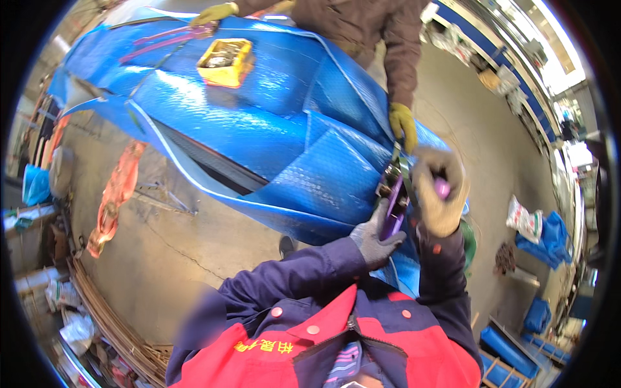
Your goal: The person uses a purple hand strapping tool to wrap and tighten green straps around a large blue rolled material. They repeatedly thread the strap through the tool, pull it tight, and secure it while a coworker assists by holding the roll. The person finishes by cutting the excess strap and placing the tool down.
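My left hand [375,240], in a grey glove, is closed on the purple body of a hand strapping tensioner [393,216]. In a tan glove, my right hand [442,193] wraps round a purple grip, slightly blurred; it seems to be the tool's lever. A dark green strap [396,154] runs up from the tensioner to a co-worker's yellow-green gloved hand [403,127]. Beneath the tool is a large bundle in blue plastic sheeting [259,145], folded over at this end. Fingertips of my right hand are partly hidden.
On the sheeting stands a yellow box [226,63] of small metal pieces. The co-worker's other gloved hand [213,14] rests at a long-handled pink-purple tool [162,44]. An orange-red cloth strip [118,194] lies on the floor at left, long rods [113,323] beyond it.
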`<action>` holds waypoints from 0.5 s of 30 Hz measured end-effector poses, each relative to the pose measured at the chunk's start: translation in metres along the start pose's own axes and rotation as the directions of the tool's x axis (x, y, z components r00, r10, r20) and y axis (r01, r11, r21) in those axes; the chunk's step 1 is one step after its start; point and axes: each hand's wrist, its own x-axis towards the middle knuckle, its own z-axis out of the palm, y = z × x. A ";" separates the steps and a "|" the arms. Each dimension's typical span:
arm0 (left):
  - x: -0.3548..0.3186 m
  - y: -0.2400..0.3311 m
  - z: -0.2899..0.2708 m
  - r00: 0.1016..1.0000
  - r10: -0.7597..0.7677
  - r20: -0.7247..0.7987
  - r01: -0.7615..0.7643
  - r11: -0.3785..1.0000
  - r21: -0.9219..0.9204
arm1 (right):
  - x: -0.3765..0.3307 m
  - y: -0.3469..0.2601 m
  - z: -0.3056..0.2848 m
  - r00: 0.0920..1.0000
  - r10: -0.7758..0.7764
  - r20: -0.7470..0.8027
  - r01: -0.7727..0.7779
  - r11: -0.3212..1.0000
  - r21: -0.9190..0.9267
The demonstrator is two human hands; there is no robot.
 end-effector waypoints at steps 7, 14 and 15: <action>0.009 -0.012 0.010 0.960 0.262 -0.100 -0.267 0.962 -0.048 | -0.039 0.000 0.002 0.986 -0.167 0.006 0.167 0.982 -0.086; 0.006 0.009 0.004 0.999 0.039 -0.032 -0.043 0.989 -0.141 | -0.023 -0.003 -0.009 0.990 -0.043 0.137 0.053 0.996 -0.075; 0.004 0.015 -0.001 0.997 0.074 -0.018 -0.076 0.992 -0.105 | -0.028 -0.003 -0.012 0.979 -0.009 0.203 0.024 0.997 -0.071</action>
